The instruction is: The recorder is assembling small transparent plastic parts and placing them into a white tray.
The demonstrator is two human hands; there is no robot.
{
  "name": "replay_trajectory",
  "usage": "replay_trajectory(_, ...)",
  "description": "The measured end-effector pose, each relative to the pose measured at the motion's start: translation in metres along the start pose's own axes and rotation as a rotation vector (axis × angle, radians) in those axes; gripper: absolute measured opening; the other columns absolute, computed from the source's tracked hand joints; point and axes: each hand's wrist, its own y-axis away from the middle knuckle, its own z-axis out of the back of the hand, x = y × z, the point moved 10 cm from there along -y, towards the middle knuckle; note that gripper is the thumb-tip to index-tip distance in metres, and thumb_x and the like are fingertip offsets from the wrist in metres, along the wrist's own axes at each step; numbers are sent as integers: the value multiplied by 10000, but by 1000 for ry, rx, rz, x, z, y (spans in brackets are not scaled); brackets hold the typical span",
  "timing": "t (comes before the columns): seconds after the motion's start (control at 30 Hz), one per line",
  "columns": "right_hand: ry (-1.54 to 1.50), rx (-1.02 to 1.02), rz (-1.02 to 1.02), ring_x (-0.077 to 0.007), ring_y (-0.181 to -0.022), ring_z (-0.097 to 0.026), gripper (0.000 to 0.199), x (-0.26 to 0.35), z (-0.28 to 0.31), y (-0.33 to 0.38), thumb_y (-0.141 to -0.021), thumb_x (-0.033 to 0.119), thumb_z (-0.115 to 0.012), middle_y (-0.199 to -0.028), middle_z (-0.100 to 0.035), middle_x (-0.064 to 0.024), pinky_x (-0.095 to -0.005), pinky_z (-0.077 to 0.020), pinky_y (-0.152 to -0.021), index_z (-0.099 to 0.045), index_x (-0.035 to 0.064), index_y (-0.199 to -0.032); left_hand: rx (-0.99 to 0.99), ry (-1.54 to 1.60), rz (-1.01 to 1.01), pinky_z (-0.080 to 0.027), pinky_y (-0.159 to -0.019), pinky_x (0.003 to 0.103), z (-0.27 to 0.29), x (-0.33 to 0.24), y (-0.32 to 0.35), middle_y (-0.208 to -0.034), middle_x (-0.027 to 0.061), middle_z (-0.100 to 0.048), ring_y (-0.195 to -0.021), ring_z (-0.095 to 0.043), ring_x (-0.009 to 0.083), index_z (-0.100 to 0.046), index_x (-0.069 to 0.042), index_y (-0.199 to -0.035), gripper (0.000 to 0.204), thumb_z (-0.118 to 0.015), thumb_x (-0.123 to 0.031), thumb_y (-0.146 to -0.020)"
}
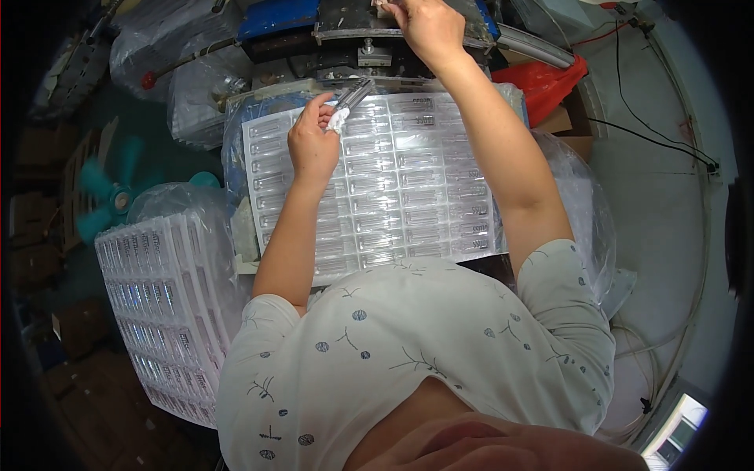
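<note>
My left hand (312, 149) is closed over the far left part of a large clear plastic blister tray (373, 188). It holds a bundle of slim clear plastic pieces (355, 94), slanting up to the right, along with a crumpled white cloth or tissue (338, 120). My right hand (433, 33) reaches to the top edge of the view, over the dark plate of a machine (357, 22). Its fingers are closed on something small and pale, mostly cut off by the frame. Rows of long moulded pockets fill the tray, some with dark marks.
A stack of similar trays (161, 306) in plastic film stands at the left, near a green fan (118, 196). Bagged goods (196, 98) lie behind it. A red plastic bag (546, 88) hangs at the machine's right. Black cables (652, 129) run along the right wall.
</note>
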Motion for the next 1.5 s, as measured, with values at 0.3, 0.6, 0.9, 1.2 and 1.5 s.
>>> replay_trajectory(0.3, -215, -164, -246, -142, -629, -629, 187, -50, 58, 98, -807, 94, -669, -980, -637, -120, -276, -516, -616, -641, -6, -963, 304, -171, -339, -389, -884, 368, -101, -9, 34, -829, 73, -642, -932, -554, 245, -696, -105, -867, 329, -559, 78, -629)
replay_trajectory(0.6, -359, 496, -197, -212, -770, -605, 195, -36, 13, 198, -735, 99, -715, -965, -611, -90, -294, -493, -652, -663, 61, -920, 310, -366, -481, -331, -909, 388, -113, -14, 51, -873, 38, -600, -988, -502, 238, -698, -116, -829, 266, -581, 49, -656)
replay_trajectory(0.9, -289, 383, -1, -248, -889, -571, 261, -4, 26, 203, -689, 105, -749, -964, -587, -99, -333, -491, -745, -640, 26, -912, 163, -307, -393, -363, -934, 400, -68, -22, 45, -941, 50, -594, -995, -510, 279, -673, -125, -943, 421, -598, 70, -577)
replay_trajectory(1.2, -766, 289, -375, -141, -851, -632, 579, 25, 32, 207, -688, 5, -765, -1170, -557, -101, -265, -557, -741, -502, 30, -1204, 399, 766, 255, -447, -831, 215, -80, -20, 60, -1062, 81, -614, -977, -568, 112, -491, -58, -1279, 499, -553, 110, -813)
replay_trajectory(1.5, -893, 212, -269, -188, -965, -621, 718, 45, 51, 199, -723, -126, -670, -1319, -437, -159, -283, -538, -833, -334, 25, -1338, 397, 837, 234, -457, -858, 225, -62, -40, 55, -1136, 81, -579, -1011, -543, 113, -494, -50, -1274, 516, -553, 132, -795)
